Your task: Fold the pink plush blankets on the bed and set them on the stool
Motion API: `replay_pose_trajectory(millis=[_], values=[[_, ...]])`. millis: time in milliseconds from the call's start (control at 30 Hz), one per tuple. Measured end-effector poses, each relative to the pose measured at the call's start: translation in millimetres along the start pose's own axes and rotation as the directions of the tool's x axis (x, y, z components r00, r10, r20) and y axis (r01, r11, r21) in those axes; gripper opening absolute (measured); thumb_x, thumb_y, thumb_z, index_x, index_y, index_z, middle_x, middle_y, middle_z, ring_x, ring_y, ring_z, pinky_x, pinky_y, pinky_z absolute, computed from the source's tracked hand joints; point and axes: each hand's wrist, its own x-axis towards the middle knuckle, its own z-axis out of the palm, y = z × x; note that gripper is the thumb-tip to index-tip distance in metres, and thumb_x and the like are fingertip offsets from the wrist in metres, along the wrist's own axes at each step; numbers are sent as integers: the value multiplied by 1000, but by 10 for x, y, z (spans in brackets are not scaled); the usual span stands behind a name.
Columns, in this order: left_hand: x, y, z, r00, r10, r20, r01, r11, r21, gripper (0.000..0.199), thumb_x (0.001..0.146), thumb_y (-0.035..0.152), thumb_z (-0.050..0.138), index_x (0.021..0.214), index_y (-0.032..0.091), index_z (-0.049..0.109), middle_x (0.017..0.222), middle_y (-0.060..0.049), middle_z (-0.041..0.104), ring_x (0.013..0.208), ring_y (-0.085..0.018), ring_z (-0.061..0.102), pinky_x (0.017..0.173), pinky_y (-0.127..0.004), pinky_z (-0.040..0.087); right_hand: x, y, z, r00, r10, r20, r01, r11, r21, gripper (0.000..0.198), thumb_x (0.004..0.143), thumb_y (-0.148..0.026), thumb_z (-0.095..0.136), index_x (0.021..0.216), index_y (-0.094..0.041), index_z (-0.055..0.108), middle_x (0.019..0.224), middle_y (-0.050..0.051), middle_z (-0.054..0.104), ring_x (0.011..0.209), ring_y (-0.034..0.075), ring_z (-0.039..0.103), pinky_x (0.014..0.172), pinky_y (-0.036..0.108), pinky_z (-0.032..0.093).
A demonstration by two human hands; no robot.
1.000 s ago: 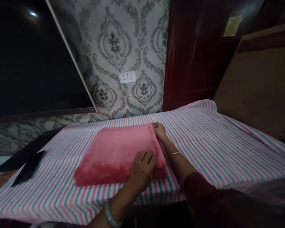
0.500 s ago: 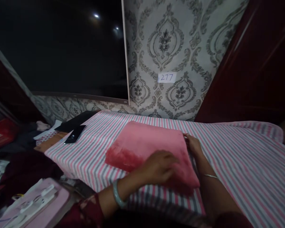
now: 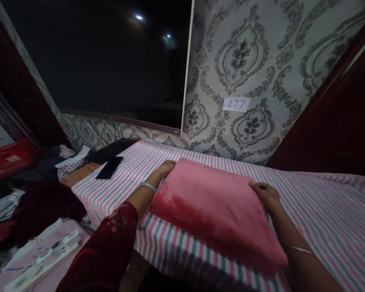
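A folded pink plush blanket (image 3: pixel 213 198) lies on a striped cloth (image 3: pixel 316 207) in front of me, its near edge a darker red-pink. My left hand (image 3: pixel 166 168) is at the far left corner of the blanket, fingers closed against its edge. At the far right corner, my right hand (image 3: pixel 266 196) pinches the blanket's edge between thumb and curled fingers. The undersides of the folds and some fingertips are hidden.
A dark phone (image 3: pixel 110 168) rests on the cloth at the left. Behind stand a large television (image 3: pixel 115 61) and a wall with a paper label (image 3: pixel 236 104). A white power strip (image 3: pixel 42 263), a red box (image 3: pixel 12 158) and clothes lie at lower left.
My left hand has moved from the blanket's near right part to its far left corner. My right hand stays at the right corner. The camera view has shifted left.
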Motion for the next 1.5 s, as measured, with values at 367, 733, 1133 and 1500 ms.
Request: replay_pose_trajectory(millis=[367,733,1133,1500], values=[[141,-42,0,994,93,64,-93,996,-8,27,55,31,82,70,16,66,69,-2,66,73,-19,59,63,-27,48,18,-64,32,1000,20,15,-18,994,-105,43,63,-66,63,57,-24,61,54,6,62,58,24,58,56,35,40],[368,-24,106,992,74,-104,-62,991,116,16,65,25,71,59,19,57,57,2,55,72,-17,57,63,-25,43,27,45,95,998,4,-70,-9,997,-73,39,68,-58,58,48,-26,51,43,1,48,53,20,50,54,33,37],[347,628,164,981,195,-24,-166,889,427,29,80,37,68,97,13,71,115,-18,74,123,-34,62,101,-38,47,26,-335,-11,989,-147,-15,140,966,-216,65,81,-48,69,134,-11,64,139,23,62,133,36,54,107,44,44],[-263,149,829,928,282,244,-304,192,933,70,102,59,33,162,24,30,170,-18,22,156,-43,15,120,-68,17,-686,-545,492,920,-294,259,391,635,-666,71,100,-65,41,159,-26,39,166,17,32,152,42,28,118,61,24]])
